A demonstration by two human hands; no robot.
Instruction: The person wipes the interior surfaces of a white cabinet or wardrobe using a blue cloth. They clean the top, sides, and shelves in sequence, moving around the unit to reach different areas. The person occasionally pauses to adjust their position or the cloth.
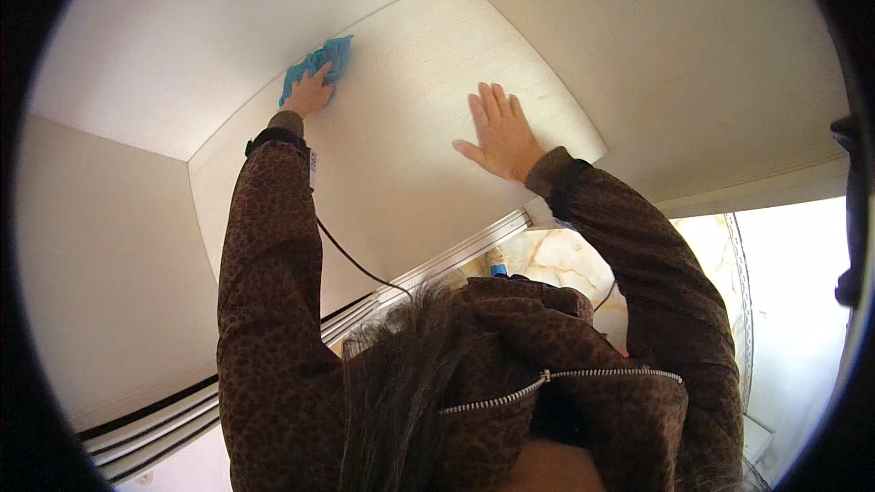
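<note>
Under my left hand (310, 96) is a crumpled blue cloth (335, 53), which the fingers press against the pale cabinet board (401, 118). The cloth lies along the seam where this board meets the wall panel beyond it. Farther right, my right hand (503, 138) rests flat on the same board. Its fingers point away from me, the thumb stands out to the left, and nothing is in it.
Pale panels (237, 27) enclose the board at the back, left and right. A grooved metal track (456, 251) runs along its near edge. Marbled floor (570, 255) shows below. A black cable (351, 260) hangs from my left sleeve.
</note>
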